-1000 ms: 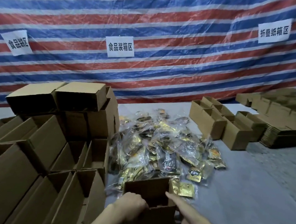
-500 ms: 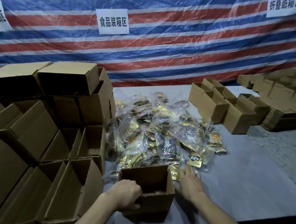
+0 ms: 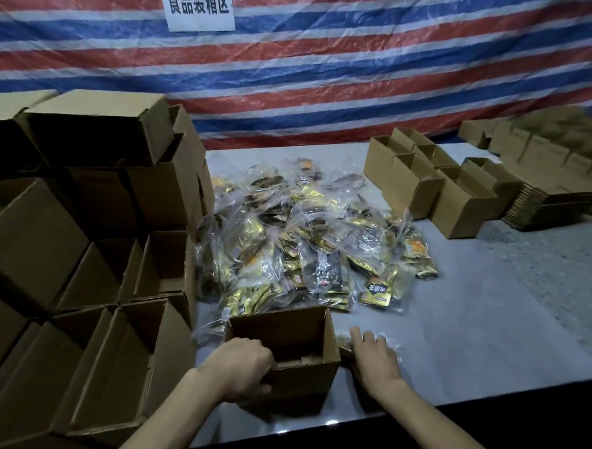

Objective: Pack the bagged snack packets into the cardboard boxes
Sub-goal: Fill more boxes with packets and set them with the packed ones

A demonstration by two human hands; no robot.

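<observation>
Right hand (image 3: 373, 359) gone from the open cardboard box (image 3: 286, 331) over to a clear bag of snack packets (image 3: 393, 347).
Head view: lies flat now, fingers straight and a bit apart, pressing down on the bag just right of the box; left hand (image 3: 238, 368) curled tight over the box's near-left wall. More bags in a big pile (image 3: 306, 244) behind the box on the grey table (image 3: 482, 334). Looks light, soft, crinkly and slippery: best to pinch the loose plastic or scoop from under, not squash. Box stiff but tippy, so worth holding.
</observation>
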